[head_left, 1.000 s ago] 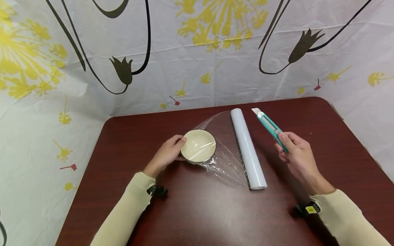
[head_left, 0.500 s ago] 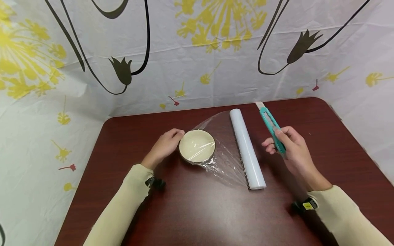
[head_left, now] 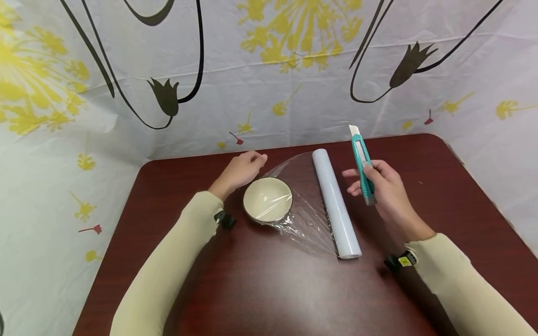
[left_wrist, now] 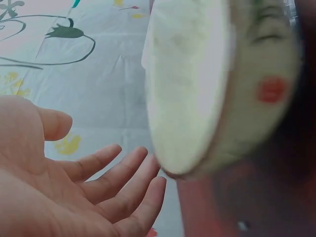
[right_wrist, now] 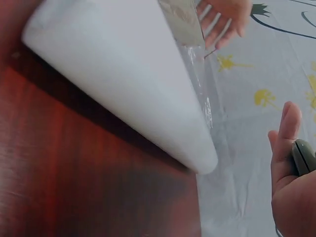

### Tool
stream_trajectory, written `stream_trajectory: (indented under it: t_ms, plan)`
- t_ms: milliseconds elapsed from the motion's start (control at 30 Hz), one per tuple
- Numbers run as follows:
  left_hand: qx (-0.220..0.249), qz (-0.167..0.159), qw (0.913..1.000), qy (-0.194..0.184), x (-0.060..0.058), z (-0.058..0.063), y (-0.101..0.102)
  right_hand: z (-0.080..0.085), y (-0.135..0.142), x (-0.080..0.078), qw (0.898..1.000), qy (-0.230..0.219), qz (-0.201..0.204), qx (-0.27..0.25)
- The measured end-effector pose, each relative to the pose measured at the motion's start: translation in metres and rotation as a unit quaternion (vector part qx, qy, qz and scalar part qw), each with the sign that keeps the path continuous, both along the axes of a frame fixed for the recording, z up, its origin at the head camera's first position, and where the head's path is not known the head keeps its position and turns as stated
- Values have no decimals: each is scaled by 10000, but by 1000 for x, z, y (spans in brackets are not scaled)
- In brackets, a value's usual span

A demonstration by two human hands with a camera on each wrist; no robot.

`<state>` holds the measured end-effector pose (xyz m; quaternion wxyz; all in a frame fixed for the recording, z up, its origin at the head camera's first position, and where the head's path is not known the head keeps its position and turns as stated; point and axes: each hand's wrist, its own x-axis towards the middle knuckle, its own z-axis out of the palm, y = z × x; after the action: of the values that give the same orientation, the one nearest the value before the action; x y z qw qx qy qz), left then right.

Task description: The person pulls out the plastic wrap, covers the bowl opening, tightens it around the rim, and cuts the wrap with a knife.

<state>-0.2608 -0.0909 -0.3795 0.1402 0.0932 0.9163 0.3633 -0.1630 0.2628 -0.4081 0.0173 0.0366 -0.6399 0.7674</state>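
Note:
A cream bowl (head_left: 267, 199) stands on the table, with clear plastic wrap (head_left: 308, 228) over its mouth. The wrap runs right to a white roll of cling film (head_left: 337, 205), lying lengthwise. My left hand (head_left: 238, 173) is just behind the bowl's far left rim, holding nothing. In the left wrist view its fingers (left_wrist: 126, 195) spread loosely near the rim of the bowl (left_wrist: 187, 89). Right of the roll, my right hand (head_left: 386, 189) grips a teal utility knife (head_left: 362, 163), raised with its blade out and pointing up. Only the knife's dark end (right_wrist: 304, 157) shows in the right wrist view.
Everything rests on a dark red-brown table (head_left: 269, 289) with rounded far corners. A white cloth (head_left: 235, 112) with yellow and dark flower prints hangs behind it and along both sides.
My left hand has let go of the bowl's left edge and moved away and right, behind it. My right hand has moved left and away with the knife, its blade swinging more upright.

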Motion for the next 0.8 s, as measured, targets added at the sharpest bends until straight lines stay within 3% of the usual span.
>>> stream_trajectory:
  t_ms: [300, 600, 800]
  plan:
    - [-300, -553, 9980, 16, -27, 20, 36, 13, -15, -29, 9936, 152, -9, 1119]
    - [-841, -1141, 9890, 417, -48, 17, 69, 15, -37, -51, 9798, 106, 18, 1998]
    - [-1213, -1429, 9810, 495, -59, 15, 85, 10, -53, -60, 9654, 38, 69, 2607]
